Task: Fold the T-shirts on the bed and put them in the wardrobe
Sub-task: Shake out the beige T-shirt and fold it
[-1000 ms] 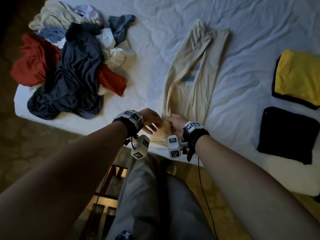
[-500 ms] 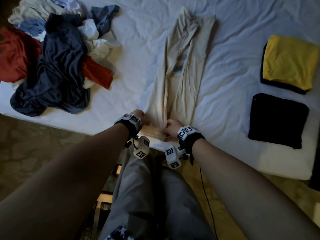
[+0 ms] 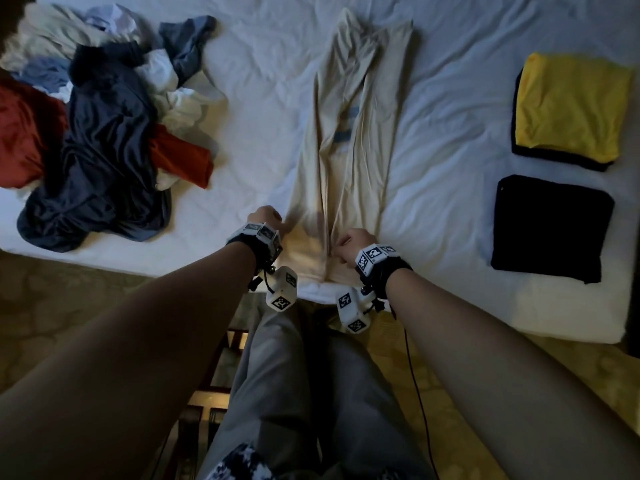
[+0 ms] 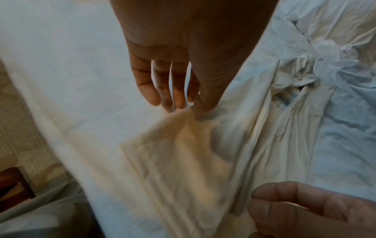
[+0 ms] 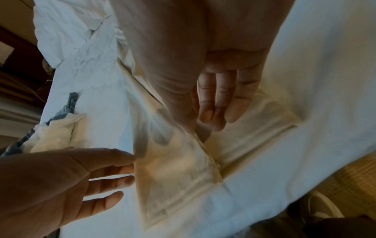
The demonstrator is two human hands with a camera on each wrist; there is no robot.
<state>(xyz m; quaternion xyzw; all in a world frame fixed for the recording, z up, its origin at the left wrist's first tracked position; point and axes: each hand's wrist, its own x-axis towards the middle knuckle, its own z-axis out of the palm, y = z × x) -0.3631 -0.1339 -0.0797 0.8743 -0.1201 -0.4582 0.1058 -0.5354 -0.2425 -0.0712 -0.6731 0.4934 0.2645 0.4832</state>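
Note:
A cream T-shirt (image 3: 346, 150) lies lengthwise on the white bed (image 3: 450, 161), bunched into long folds, with its hem at the near edge. My left hand (image 3: 268, 220) pinches the hem's left part between thumb and forefinger. In the left wrist view the other fingers of my left hand (image 4: 193, 109) hang straight above the cloth (image 4: 183, 161). My right hand (image 3: 349, 244) pinches a fold near the hem's middle; in the right wrist view my right hand (image 5: 189, 127) has thumb and forefinger closed on the shirt (image 5: 179, 169). The hem is stretched between both hands.
A pile of unfolded clothes (image 3: 104, 133), navy, red, white and blue, covers the bed's left side. At the right lie a folded yellow shirt (image 3: 571, 105) on a black one and a folded black shirt (image 3: 550, 226). My grey-trousered legs (image 3: 304, 393) stand at the bed's edge.
My hands, close together on the hem a second ago, have moved apart, the left going left, and the hem is spread wider between them.

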